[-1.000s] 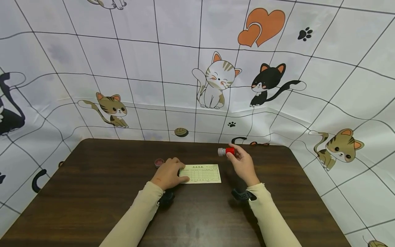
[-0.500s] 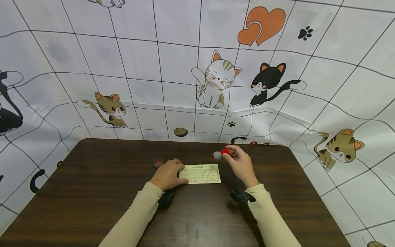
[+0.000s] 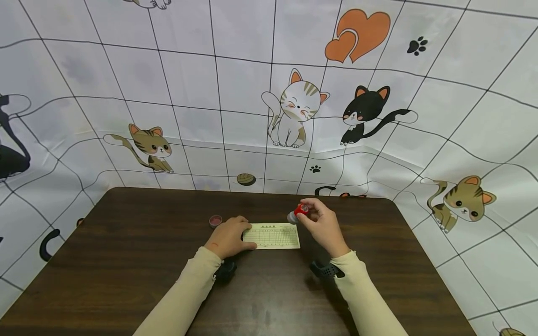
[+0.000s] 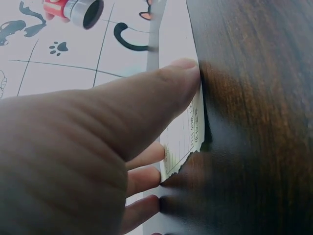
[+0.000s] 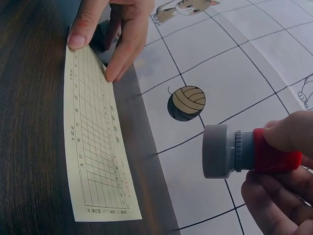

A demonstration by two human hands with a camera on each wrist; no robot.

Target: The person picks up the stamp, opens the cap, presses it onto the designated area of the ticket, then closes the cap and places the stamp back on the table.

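My right hand (image 3: 325, 228) grips a round stamp by its red handle, thumb on one side and fingers curled on the other. The stamp (image 5: 217, 151) has a grey head, which tilts down to the left just above the upper right corner of a pale yellow form slip (image 3: 275, 237). Its dark round end face shows in the left wrist view. On the slip's left end rests my left hand (image 3: 229, 236), the thumb (image 4: 161, 93) pressing along the near edge and the straight fingers at the far edge. The slip carries a printed grid and has a torn left end.
A small round dish (image 3: 215, 221) with a reddish inside stands just beyond the left hand. The dark wooden table (image 3: 126, 261) ends at a white cat-print sheet (image 3: 235, 121) behind and at the sides.
My right hand has moved slightly left and turned the stamp from level to tilted, head lower, closer to the slip. My left hand and the slip have stayed in place.
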